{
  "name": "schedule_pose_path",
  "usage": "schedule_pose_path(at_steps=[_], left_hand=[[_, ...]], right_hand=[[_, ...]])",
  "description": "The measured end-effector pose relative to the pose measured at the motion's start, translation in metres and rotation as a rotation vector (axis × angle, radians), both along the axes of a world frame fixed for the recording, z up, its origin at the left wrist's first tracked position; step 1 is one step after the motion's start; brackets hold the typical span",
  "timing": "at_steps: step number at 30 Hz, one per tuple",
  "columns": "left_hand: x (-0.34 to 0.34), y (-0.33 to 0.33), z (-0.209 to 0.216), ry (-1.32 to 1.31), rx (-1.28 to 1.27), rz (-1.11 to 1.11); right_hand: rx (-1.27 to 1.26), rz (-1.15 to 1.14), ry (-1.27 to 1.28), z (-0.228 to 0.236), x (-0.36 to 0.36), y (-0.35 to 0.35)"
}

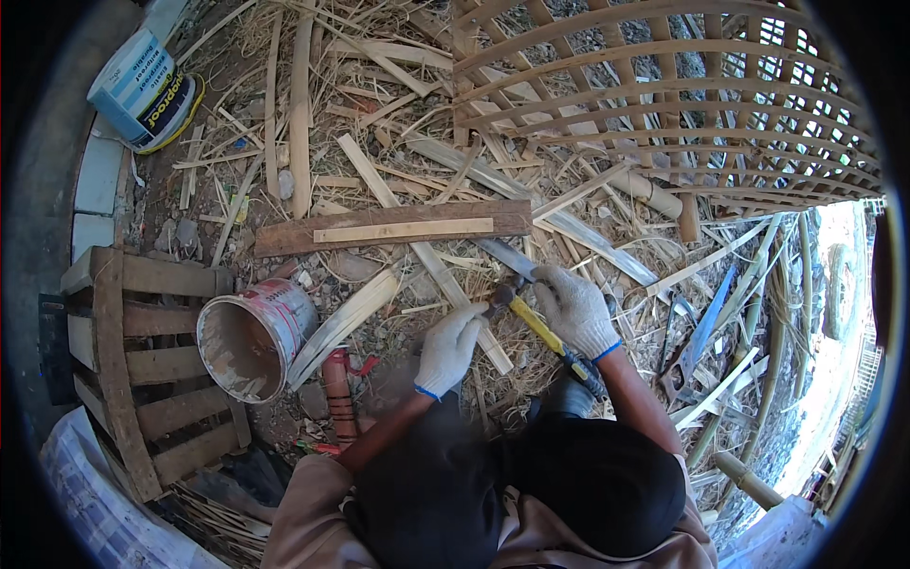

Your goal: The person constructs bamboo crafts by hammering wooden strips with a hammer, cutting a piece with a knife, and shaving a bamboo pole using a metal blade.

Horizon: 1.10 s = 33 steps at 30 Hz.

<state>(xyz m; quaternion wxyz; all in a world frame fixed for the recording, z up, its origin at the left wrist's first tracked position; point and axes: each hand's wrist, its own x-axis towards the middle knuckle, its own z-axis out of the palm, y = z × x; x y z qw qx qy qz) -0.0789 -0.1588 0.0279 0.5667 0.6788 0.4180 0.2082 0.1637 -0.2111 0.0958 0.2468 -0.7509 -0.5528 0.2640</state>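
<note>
A hammer [536, 326] with a yellow and black handle lies slantwise between my hands, its dark head pointing away from me. My left hand [449, 351], in a white knitted glove with a blue cuff, is closed, its fingertips meeting beside the hammer head. What they pinch, if anything, is too small to make out. On the other side, my gloved right hand [576, 311] has its fingers curled close to the hammer head and handle; what they grip is hidden. Beyond both hands lies a brown wooden board [280, 239] with a pale bamboo strip [403, 230] on top.
A dirty white bucket [305, 311] lies on its side at left, by a wooden slatted frame [169, 365]. Another bucket [123, 90] stands far left. A woven bamboo lattice [654, 95] fills the far right. A handsaw [700, 332] lies at right; bamboo strips and shavings litter the ground.
</note>
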Motion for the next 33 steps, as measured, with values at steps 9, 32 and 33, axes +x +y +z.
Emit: schedule_pose_path(at_steps=[9,32,33], left_hand=[[-0.022,-0.021,-0.019,-0.020,0.221,-0.292],[-0.015,-0.030,-0.028,0.016,0.321,-0.174],[-0.016,-0.030,-0.027,0.015,0.315,-0.190]], right_hand=[[0.159,0.515,-0.424,-0.022,0.004,0.105],[-0.177,0.313,-0.338,0.039,0.033,0.208],[-0.195,0.264,-0.421,0.044,0.040,0.208]])
